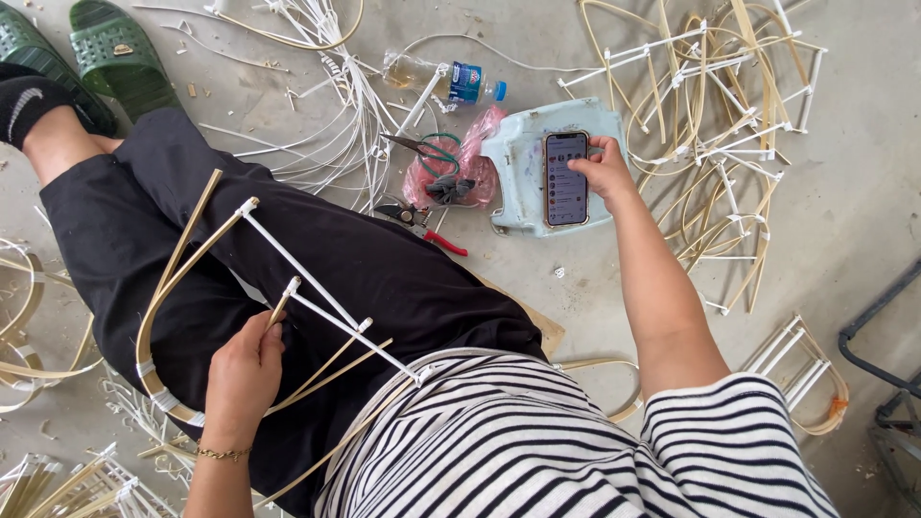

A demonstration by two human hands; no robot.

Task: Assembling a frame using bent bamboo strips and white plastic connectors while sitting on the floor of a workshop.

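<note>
My left hand (245, 369) grips a thin bamboo strip of a curved bamboo and white-rod frame (288, 288) that rests across my lap. My right hand (604, 168) reaches out to a smartphone (565, 178) with a lit screen, fingers touching its right edge. The phone lies on a small pale blue plastic stool (518, 163) on the floor.
Red-handled cutters (422, 225), green-handled scissors (427, 149) and a pink plastic bag (470, 153) lie left of the stool. A plastic bottle (446, 79) lies beyond. Piles of bamboo frames (720, 105) sit at right, white rods (336, 105) at centre, green sandals (96, 48) top left.
</note>
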